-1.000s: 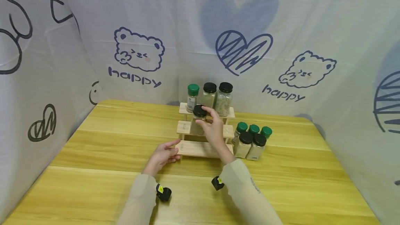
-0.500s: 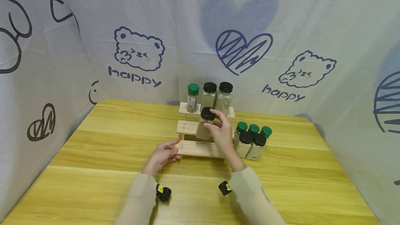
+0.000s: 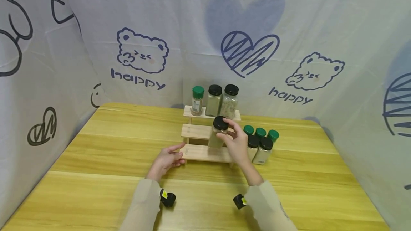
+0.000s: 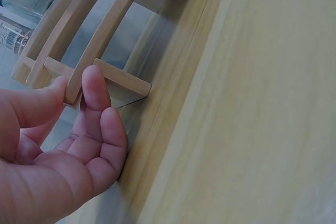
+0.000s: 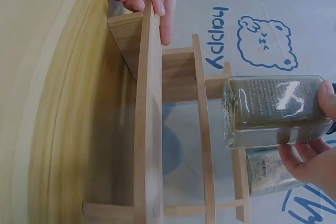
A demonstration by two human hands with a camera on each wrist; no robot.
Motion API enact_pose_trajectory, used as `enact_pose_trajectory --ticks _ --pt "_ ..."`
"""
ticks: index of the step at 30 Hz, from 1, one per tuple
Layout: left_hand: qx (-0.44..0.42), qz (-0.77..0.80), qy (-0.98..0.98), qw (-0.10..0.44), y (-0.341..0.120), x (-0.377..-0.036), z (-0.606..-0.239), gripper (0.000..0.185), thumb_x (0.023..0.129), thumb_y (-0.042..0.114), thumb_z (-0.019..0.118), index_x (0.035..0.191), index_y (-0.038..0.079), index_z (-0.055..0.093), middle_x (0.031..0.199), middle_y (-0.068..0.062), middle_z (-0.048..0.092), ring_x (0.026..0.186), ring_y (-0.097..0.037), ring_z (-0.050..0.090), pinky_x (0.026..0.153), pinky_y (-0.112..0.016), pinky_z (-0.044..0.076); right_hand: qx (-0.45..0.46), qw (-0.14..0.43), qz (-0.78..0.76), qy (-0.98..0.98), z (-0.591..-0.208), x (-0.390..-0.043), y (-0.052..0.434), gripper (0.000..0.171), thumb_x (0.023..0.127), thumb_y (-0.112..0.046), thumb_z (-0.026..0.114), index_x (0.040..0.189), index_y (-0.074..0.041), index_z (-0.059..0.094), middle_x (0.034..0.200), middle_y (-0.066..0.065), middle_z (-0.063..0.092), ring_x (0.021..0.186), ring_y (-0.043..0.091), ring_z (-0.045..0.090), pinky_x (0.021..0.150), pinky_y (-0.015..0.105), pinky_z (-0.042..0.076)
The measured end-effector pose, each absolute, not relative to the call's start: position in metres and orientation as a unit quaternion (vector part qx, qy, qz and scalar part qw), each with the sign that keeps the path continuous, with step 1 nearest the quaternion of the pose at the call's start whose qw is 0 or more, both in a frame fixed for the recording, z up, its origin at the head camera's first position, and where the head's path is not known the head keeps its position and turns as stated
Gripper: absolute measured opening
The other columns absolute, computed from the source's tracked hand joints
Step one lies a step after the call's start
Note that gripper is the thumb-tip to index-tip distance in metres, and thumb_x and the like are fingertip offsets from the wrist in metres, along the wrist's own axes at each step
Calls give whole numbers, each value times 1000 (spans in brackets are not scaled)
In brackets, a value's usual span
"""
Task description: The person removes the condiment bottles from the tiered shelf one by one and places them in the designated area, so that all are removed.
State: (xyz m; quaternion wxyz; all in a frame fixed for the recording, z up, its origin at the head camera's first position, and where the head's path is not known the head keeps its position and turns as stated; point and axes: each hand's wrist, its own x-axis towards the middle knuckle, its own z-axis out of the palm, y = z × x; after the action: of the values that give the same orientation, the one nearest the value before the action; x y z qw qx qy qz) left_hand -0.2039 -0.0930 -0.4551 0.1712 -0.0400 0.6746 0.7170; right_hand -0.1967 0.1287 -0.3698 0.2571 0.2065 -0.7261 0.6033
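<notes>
The desk (image 3: 199, 195) is being lit softly. Dark shadow is being cast under the wooden rack (image 3: 205, 152). In the right wrist view, white shine is being bounced off the jar (image 5: 273, 111).

pale, lightly creased cloth (image 3: 192, 17) hangs behind and on both sides of a yellowish wood-grained table (image 3: 90, 188); blue line-drawn bear faces (image 3: 142, 51), each above the word "happy" (image 3: 138, 78), flank a striped heart (image 3: 250, 54) at the back; a larger, solid blue heart (image 3: 245, 15) overlaps it; the light is soft
</notes>
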Motion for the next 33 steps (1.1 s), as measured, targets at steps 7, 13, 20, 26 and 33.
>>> enact_pose_trajectory --ticks 7,13,20,26,33 --pt "-33 719 672 175 -93 -203 -452 43 91 1 47 133 3 41 78 -7 56 65 -13 59 63 -27 45 219 267 591 -729 -376 -190 139 43 68 15 67 109 14 54 107 27 54 95 11 52 74 27 48" --pt "-36 717 675 173 -92 -203 -452 42 91 1 48 132 3 42 78 -7 56 64 -13 59 63 -27 45 233 276 576 -734 -362 -172 140 42 66 20 65 106 19 52 105 32 53 95 13 53 74 26 48" --pt "-39 717 674 174 -91 -205 -454 42 90 -1 49 132 2 43 74 -6 57 63 -13 59 61 -26 45 238 276 574 -733 -371 -168 151 42 66 20 65 106 18 52 106 32 53 95 13 54 74 21 46" --pt "-41 713 678 174 -91 -206 -453 43 90 -1 49 132 3 43 74 -6 56 63 -14 59 62 -27 45 237 267 583 -730 -389 -171 165 43 68 17 65 109 13 53 105 28 54 85 8 52 70 16 45" --pt "-41 707 684 173 -91 -205 -451 43 90 0 49 132 3 42 76 -7 55 64 -14 58 63 -28 45 255 269 585 -721 -395 -165 177 45 68 21 63 111 16 50 106 30 50 93 8 51 77 18 45"
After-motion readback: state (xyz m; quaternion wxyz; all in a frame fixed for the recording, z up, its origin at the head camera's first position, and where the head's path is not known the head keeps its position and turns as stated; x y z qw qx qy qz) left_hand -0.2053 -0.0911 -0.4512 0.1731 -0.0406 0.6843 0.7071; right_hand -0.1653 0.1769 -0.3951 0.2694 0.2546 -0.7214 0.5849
